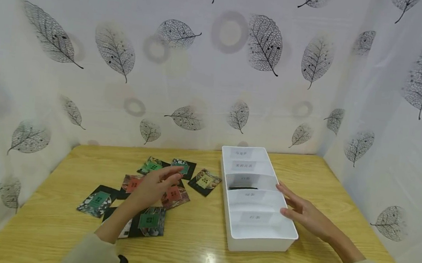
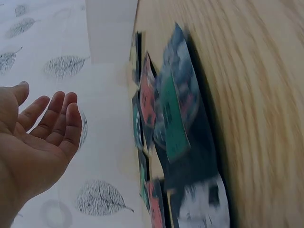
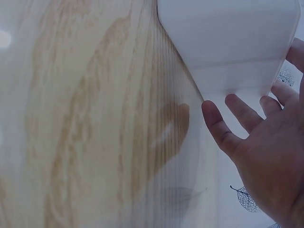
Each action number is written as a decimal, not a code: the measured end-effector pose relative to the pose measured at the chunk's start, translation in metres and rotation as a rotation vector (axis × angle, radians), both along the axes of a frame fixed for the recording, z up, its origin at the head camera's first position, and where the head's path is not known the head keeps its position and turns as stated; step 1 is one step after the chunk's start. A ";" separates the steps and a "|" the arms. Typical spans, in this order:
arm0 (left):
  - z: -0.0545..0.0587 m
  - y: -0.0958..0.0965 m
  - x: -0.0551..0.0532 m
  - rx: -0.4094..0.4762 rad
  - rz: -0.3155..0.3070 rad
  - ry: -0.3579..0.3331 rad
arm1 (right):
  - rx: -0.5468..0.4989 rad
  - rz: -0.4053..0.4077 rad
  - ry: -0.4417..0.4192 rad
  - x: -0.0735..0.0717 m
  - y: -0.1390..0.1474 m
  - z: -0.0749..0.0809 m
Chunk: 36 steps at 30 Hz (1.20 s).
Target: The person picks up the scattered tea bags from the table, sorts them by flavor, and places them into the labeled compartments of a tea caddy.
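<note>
My left hand hovers over a loose group of flat tea packets, fingers slightly bent and nothing held. Among them are a yellow-label packet, a red-label packet and a dark packet with a green label. In the left wrist view a green-label packet lies closest. A long white divided box stands to the right. My right hand rests its thumb and fingertips at the box's right rim, fingers loosely extended. One dark packet shows inside the middle compartment.
Paper labels with writing mark the box's dividers. Another green-label packet lies at the far left of the group. The wooden table is bounded by a leaf-patterned curtain behind and at both sides.
</note>
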<state>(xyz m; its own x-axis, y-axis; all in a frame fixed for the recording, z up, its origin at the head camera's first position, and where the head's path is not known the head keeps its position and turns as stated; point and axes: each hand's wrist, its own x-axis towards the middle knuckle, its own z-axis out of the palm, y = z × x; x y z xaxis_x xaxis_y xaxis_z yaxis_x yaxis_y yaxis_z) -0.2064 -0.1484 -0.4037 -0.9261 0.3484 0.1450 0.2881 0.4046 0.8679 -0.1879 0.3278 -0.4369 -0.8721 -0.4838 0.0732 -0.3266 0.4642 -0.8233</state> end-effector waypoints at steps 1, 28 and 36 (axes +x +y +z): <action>-0.001 -0.007 0.001 0.000 0.010 -0.006 | -0.001 -0.001 -0.001 0.000 0.000 0.000; -0.016 -0.146 0.052 -0.453 0.146 -0.174 | 0.022 0.005 0.013 0.002 -0.001 -0.001; -0.026 -0.145 0.045 -0.591 0.076 -0.223 | 0.027 -0.012 0.005 0.000 -0.002 0.002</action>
